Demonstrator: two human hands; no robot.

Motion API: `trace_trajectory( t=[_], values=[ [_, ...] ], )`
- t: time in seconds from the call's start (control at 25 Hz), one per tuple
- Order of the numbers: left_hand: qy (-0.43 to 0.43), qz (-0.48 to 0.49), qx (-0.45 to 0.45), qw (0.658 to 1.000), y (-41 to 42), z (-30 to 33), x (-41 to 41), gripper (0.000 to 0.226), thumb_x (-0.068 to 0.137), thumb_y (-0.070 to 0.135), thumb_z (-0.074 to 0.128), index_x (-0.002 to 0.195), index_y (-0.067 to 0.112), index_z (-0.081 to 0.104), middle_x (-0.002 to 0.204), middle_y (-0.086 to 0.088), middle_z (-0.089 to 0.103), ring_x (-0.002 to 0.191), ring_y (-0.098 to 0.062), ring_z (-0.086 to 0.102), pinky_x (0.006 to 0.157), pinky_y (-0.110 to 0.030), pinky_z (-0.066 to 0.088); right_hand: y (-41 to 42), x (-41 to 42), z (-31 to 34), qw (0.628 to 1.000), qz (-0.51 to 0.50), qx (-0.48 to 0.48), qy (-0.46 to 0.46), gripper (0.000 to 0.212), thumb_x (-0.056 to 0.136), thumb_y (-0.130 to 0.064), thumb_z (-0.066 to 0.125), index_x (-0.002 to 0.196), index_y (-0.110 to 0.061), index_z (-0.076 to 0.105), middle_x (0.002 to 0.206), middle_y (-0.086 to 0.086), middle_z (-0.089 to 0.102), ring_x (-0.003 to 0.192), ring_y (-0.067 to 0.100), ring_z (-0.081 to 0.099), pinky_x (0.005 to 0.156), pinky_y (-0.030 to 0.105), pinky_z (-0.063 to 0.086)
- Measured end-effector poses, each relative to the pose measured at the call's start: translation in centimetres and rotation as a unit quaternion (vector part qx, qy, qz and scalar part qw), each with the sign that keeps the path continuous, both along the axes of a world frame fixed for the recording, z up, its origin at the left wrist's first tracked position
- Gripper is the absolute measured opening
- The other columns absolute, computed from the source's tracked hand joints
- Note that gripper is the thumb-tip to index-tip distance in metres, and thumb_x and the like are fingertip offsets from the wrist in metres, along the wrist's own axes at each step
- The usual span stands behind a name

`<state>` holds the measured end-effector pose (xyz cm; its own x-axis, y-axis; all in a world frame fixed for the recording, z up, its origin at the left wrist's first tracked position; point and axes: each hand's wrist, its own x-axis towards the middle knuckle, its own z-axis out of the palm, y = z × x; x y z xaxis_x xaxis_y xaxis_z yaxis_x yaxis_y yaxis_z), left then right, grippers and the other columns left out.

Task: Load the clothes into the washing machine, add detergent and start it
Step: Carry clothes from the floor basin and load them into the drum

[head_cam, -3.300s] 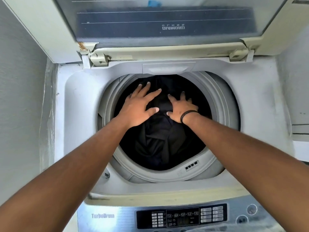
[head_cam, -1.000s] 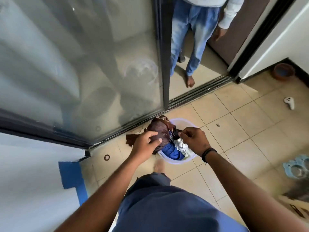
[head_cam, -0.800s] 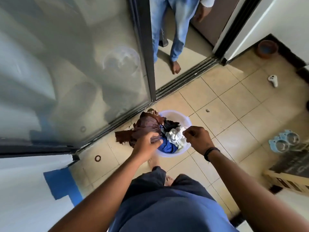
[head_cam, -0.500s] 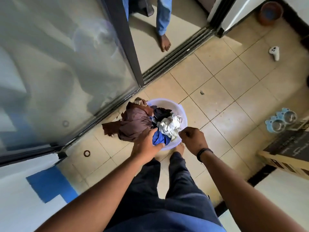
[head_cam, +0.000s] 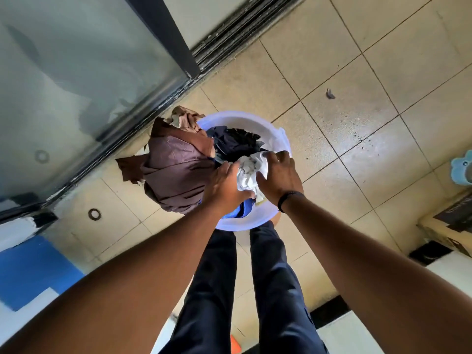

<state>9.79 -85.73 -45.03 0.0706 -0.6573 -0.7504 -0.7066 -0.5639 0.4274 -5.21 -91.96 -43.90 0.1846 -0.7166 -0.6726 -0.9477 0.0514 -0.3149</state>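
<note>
Both hands reach down into a pale plastic basin (head_cam: 277,139) of clothes standing on the tiled floor (head_cam: 370,85), just ahead of the person's 2 dark-trousered legs (head_cam: 275,290). The left hand (head_cam: 224,186) has its fingers curled into the pile, gripping the white cloth (head_cam: 251,169) at its near side. The right hand (head_cam: 279,175), with a black band (head_cam: 288,198) at the wrist, lies on the same white cloth with its fingers spread and bent over it, their tips near the basin's rim. A brown garment (head_cam: 176,169) spills over the basin's left edge onto the floor, touching the sliding glass door's (head_cam: 76,72) track. Dark navy clothes (head_cam: 235,143) lie behind the white cloth, and a blue piece (head_cam: 242,210) shows under the left wrist. A cardboard box (head_cam: 449,226) at the right edge bears dark print too blurred to read.
</note>
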Motion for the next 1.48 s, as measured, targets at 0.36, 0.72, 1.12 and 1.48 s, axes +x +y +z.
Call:
trace_trajectory(
  t=[0.36, 0.72, 1.12, 1.48],
  values=[
    [-0.023, -0.026, -0.030, 0.999, 1.1, -9.7, -1.3, 0.055, 0.091, 0.047, 0.065, 0.141, 0.026, 0.054, 0.135, -0.010, 0.048, 0.126, -0.035, 0.049, 0.101, -0.049, 0.045, 1.5, 1.3, -10.1, 0.994, -0.007, -0.050, 0.093, 0.032, 0.094, -0.023, 0.048, 0.124, -0.015, 0.051, 0.122, 0.014, 0.043, 0.113, 0.036, 0.046, 0.065, 0.037, 0.037],
    [-0.079, -0.015, -0.091, 0.993, 1.0, -6.9, -1.1, 0.030, 0.096, 0.032, 0.062, 0.125, 0.028, 0.070, 0.138, -0.007, 0.053, 0.126, -0.033, 0.050, 0.102, -0.045, 0.045, 3.3, 1.7, -6.3, 0.975, -0.001, -0.182, 0.125, 0.014, 0.088, -0.020, 0.055, 0.092, -0.019, 0.068, 0.100, 0.015, 0.050, 0.092, 0.037, 0.047, 0.068, 0.040, 0.035],
    [0.018, 0.116, -0.230, 0.966, 3.0, 14.1, 1.5, 0.028, 0.096, 0.029, 0.065, 0.117, 0.014, 0.053, 0.104, -0.005, 0.065, 0.098, -0.025, 0.062, 0.081, -0.041, 0.051, 6.3, 4.6, 17.1, 0.974, -0.084, -0.196, -0.073, 0.034, 0.095, -0.032, 0.028, 0.098, -0.015, 0.057, 0.103, 0.006, 0.054, 0.097, 0.030, 0.049, 0.072, 0.039, 0.041],
    [-0.144, 0.162, -0.343, 0.914, 3.9, 26.8, 7.4, 0.035, 0.088, 0.015, 0.073, 0.121, 0.025, 0.068, 0.127, -0.007, 0.051, 0.113, -0.027, 0.055, 0.087, -0.041, 0.052, 5.3, 3.8, 28.3, 0.936, -0.001, -0.238, -0.260, 0.029, 0.095, -0.023, 0.035, 0.088, -0.005, 0.057, 0.085, 0.009, 0.059, 0.082, 0.028, 0.045, 0.073, 0.044, 0.043]
  ],
)
